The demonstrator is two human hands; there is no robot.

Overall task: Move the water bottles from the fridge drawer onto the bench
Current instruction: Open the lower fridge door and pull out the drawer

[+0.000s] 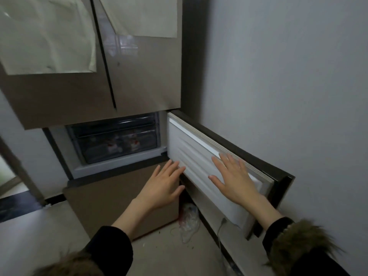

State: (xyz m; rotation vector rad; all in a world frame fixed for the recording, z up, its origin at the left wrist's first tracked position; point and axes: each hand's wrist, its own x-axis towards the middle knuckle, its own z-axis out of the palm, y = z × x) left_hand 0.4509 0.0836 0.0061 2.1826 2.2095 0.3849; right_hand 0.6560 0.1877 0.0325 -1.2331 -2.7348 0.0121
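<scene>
I see the small fridge door with its white ribbed inner liner [209, 166] swung wide open at centre right of the frame, its dark outer edge lying near the grey wall [288, 96] with only a narrow gap between them. My right hand [235, 178] lies flat on that liner, fingers straight and spread, grasping nothing. My left hand [163, 186] hovers at the door's lower left edge, fingers straight, released; whether its fingertips touch the liner I cannot tell. Left of the door, the dark clear plastic fridge drawers [117, 140] sit in the open compartment; I count two drawer fronts stacked, both pushed in. Blurred red and white shapes show through the lower front; I cannot tell if these are water bottles, nor count them. Two beige upper fridge doors [59, 96] stand closed above. Bare pale floor [49, 232] opens out at lower left, while a crumpled clear plastic bag [189, 218] lies on the floor under the open door
</scene>
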